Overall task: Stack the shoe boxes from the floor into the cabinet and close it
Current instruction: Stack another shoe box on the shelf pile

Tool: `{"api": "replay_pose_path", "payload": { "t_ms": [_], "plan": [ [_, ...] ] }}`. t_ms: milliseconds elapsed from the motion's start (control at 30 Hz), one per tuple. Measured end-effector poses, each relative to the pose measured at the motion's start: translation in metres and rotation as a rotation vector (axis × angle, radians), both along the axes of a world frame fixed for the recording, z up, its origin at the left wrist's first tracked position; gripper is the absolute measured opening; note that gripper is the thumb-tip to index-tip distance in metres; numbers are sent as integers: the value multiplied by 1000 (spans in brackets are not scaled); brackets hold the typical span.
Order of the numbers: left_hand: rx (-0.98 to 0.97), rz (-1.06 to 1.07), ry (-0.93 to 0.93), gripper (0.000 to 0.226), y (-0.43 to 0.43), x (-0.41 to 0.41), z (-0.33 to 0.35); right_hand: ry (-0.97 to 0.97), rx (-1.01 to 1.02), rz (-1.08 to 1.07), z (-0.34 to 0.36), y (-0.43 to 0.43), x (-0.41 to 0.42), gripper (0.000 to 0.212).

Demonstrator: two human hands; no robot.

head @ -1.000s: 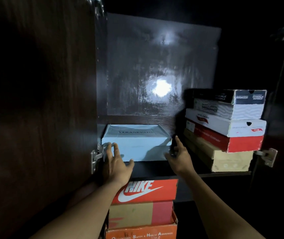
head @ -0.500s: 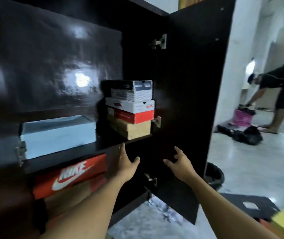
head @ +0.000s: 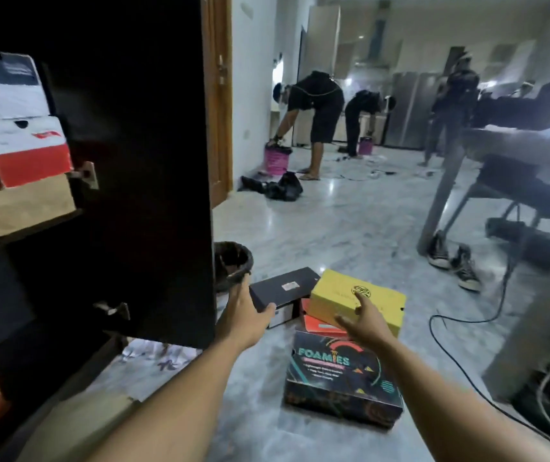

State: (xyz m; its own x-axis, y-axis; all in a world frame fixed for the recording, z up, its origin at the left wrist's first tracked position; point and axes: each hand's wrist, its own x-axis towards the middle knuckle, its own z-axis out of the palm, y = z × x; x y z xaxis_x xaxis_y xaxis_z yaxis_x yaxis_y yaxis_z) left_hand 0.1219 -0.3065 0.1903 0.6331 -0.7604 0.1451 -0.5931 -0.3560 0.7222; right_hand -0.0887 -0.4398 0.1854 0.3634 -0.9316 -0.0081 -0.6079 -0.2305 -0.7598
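The stacked boxes (head: 16, 145) at upper left are cut off by the frame's left edge, and their labels are blurred. An orange box (head: 317, 323) lies mostly hidden under the yellow box (head: 350, 301). The door (head: 150, 161) hides part of the bin (head: 233, 261). The left hand (head: 245, 315) covers a corner of the black box (head: 283, 288).

Home — marble floor (head: 350, 228), fridge (head: 410, 111), cabinet (head: 140, 161)

The floor (head: 350, 228) is polished, glossy veined stone, the cabinet door (head: 140, 161) is dark smooth wood-look board with bare metal hinge plates (head: 85, 175), and the yellow shoe box (head: 340, 296), FOAMIES box (head: 343, 378) and brown box (head: 23, 205) are matt cardboard.
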Motion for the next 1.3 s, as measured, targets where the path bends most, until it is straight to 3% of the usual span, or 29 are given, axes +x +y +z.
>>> {"api": "replay_pose_path", "payload": {
  "t_ms": [100,233,300,367,533,633,800,900,1000,1033,1167,1300],
  "plan": [
    [105,-116,48,90,-26,-17,-54,-8,63,-69,-39,-20,-35,84],
    [224,-201,150,93,-56,-28,-127,14,114,-158,-100,-37,-76,51],
    [256,-224,220,95,-69,-33,-159,31,182,-185,-126,-42,-89,47],
    [267,-252,299,96,-82,-35,-189,68,250,-192,-153,-49,-100,63],
    [325,-215,368,115,-112,-28,-249,60,354,-226,-213,-66,-118,133],
    [336,-153,478,132,-134,-26,-271,-25,415,-212,-240,-80,-122,145],
    [330,-110,595,145,-150,-35,-287,-177,379,-169,-259,-89,-118,99],
    [330,-113,570,146,-139,-38,-284,-242,351,-212,-261,-79,-114,100],
    [300,-133,537,109,-119,-38,-274,-268,312,-252,-257,-61,-111,96],
    [270,-134,524,108,-110,-38,-269,-289,306,-261,-253,-54,-110,92],
    [163,-125,447,141,-76,-23,-250,-371,286,-227,-228,-30,-100,84],
    [74,-95,336,135,-30,-6,-189,-409,273,-177,-191,-4,-77,83]
  ]
}}
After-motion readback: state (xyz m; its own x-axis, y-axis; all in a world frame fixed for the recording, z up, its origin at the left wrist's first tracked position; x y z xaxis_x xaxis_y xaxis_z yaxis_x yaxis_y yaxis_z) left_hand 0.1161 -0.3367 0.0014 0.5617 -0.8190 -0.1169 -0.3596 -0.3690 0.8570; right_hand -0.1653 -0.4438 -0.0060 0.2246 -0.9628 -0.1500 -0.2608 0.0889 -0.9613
